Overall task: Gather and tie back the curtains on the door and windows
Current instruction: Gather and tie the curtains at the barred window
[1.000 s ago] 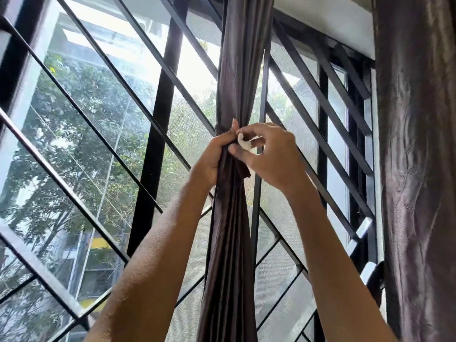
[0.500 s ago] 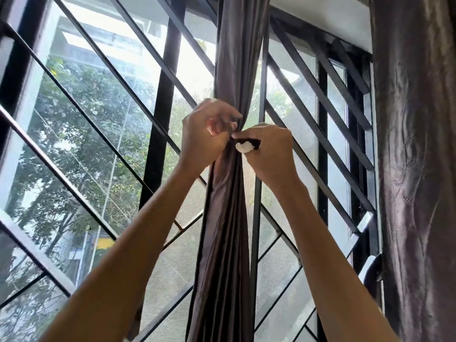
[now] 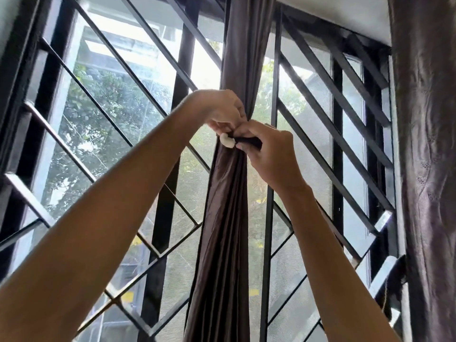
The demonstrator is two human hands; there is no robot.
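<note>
Together, two hands [image 3: 223,112] [image 3: 269,154] hold one tie [image 3: 248,142], one curtain [image 3: 222,218].

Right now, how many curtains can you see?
2. The gathered curtain hangs at the centre, where the left hand grips it and the right hand pinches its tie; the loose curtain hangs at the right edge. Others may be hidden.

Both arms up, left hand [image 3: 219,107] and right hand [image 3: 274,150] together, fingers curled.
</note>
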